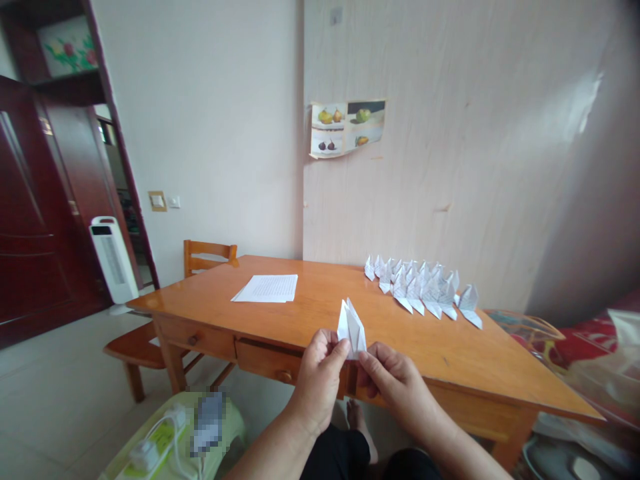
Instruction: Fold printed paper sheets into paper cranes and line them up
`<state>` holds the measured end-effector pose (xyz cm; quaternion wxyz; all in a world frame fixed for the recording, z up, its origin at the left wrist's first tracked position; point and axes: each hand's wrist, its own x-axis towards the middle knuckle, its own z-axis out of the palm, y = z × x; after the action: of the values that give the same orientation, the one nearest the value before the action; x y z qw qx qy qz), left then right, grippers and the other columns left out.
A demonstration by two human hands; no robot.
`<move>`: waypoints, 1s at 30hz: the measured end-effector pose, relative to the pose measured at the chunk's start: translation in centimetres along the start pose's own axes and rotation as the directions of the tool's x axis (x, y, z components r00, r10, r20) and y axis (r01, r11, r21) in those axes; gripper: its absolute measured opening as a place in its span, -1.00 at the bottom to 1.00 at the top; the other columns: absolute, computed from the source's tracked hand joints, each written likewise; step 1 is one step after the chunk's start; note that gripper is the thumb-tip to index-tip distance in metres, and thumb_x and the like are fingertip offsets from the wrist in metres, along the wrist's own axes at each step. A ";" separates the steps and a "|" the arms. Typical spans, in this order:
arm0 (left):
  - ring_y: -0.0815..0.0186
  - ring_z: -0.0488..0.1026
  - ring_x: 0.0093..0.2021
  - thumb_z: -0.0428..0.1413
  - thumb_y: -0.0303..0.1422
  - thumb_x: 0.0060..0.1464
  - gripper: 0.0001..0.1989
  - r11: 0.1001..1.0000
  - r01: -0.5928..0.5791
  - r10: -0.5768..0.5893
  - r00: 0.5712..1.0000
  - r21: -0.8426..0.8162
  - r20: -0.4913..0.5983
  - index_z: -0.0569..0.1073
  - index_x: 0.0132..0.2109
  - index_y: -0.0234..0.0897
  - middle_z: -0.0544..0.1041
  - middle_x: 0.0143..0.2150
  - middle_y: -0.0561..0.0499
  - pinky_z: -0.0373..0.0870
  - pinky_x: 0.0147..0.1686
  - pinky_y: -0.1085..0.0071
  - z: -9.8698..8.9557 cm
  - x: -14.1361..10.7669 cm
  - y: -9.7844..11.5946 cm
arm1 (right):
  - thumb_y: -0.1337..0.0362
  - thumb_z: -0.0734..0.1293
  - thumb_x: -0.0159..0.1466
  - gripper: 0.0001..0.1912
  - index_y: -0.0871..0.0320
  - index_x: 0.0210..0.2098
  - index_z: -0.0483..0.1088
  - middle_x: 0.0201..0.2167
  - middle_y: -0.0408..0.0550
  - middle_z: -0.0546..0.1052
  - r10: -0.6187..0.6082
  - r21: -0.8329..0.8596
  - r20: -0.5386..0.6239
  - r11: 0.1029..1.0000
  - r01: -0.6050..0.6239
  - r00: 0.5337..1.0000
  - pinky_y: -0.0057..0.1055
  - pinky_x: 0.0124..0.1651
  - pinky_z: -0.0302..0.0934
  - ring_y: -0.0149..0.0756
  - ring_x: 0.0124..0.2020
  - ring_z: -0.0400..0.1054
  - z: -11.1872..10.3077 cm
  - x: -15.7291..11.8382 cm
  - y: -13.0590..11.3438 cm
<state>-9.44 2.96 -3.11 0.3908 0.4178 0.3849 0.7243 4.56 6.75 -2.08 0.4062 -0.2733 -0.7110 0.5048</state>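
Observation:
Between my hands, just in front of the table's near edge, is a piece of folded white paper (353, 332) with two points standing up. My left hand (323, 367) pinches its lower left side, thumb on the near face. The lower right corner is pinched between the thumb and fingers of my right hand (393, 373). At the right rear of the table stand several folded paper figures (425, 287) in rows, pale with printed lines. A stack of printed paper sheets (270, 289) lies flat at the left rear.
The wooden table (325, 283) has drawers under its front edge, one slightly pulled out. A wooden bench (135, 347) and a chair (210, 252) stand left. Near my left arm, a pale green stool (230, 413) bears a power strip and a blurred-out item. Bags (605, 360) lie right.

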 end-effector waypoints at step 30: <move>0.44 0.24 -0.50 0.29 -0.22 0.09 -0.74 0.955 0.249 -0.207 0.949 -0.160 0.237 0.46 -0.36 -0.32 0.37 -0.54 0.09 0.13 -0.42 0.46 0.0 -0.7 0.1 | -0.10 0.34 0.28 -0.56 0.13 -0.48 0.32 -0.61 -0.18 0.40 0.052 0.183 -0.025 0.982 -0.047 0.998 -0.47 -0.49 0.05 -0.44 -0.58 0.19 0.0 -0.3 -0.3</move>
<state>-9.25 2.29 -3.21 0.5496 0.4082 0.3155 0.6571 4.72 6.46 -1.91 0.4274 -0.2601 -0.6488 0.5734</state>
